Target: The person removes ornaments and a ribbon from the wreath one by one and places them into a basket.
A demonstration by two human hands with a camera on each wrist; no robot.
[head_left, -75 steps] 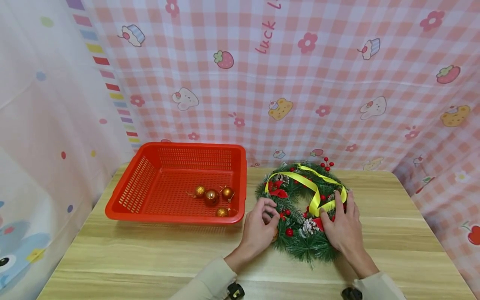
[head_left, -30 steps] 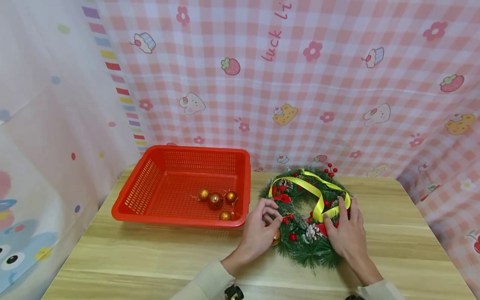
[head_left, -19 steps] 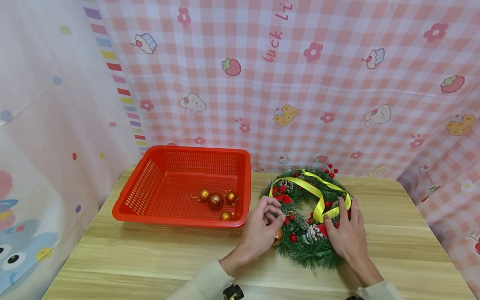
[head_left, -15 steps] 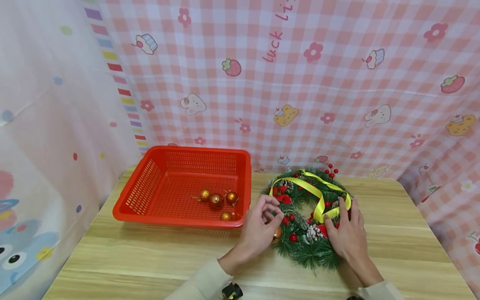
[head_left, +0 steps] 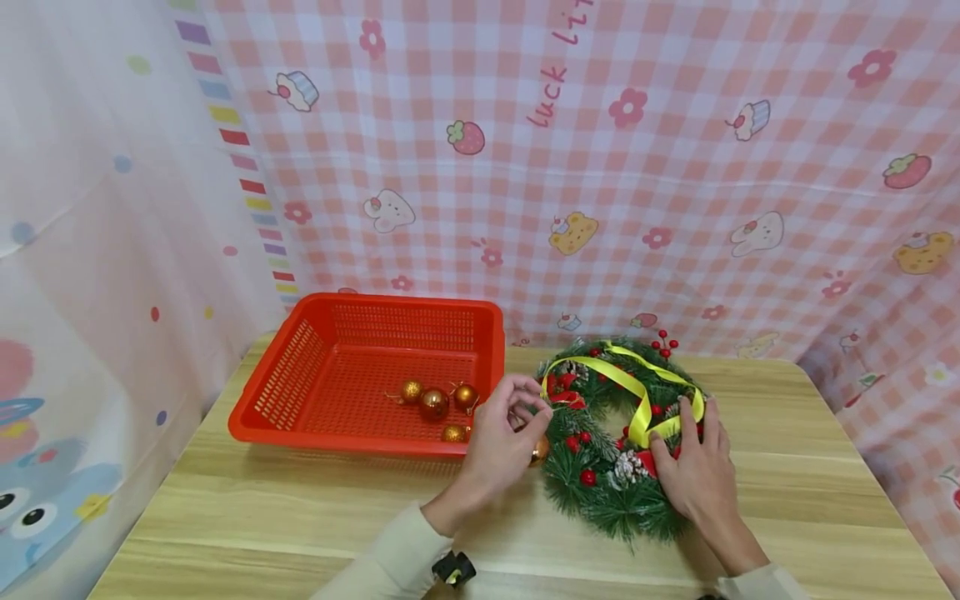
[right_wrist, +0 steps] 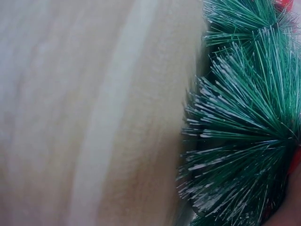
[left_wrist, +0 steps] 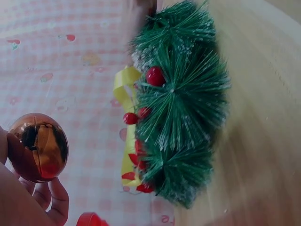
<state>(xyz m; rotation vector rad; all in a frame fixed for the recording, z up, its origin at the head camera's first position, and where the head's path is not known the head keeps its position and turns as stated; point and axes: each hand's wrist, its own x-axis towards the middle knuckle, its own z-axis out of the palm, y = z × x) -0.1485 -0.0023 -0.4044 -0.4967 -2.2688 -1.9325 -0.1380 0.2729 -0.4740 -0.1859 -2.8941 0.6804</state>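
Note:
My left hand has its fingers curled and holds a shiny copper Christmas bauble near the basket's right front corner. Its grip on the bauble's top is partly hidden in the head view. Just to the right, and apart from the bauble, a green Christmas wreath lies flat on the table. Red berries, pine cones, red flowers and a yellow ribbon decorate it. On the wreath's right side rests my right hand, fingers fairly straight and spread, thumb beside the ribbon.
A red plastic basket stands on the left of the wooden table. Several gold and copper baubles lie in its right half. A pink checked cloth hangs behind the table.
My left hand has drawn back left from the wreath's edge with the bauble, which now hangs clear of the needles. The right hand has stayed on the wreath.

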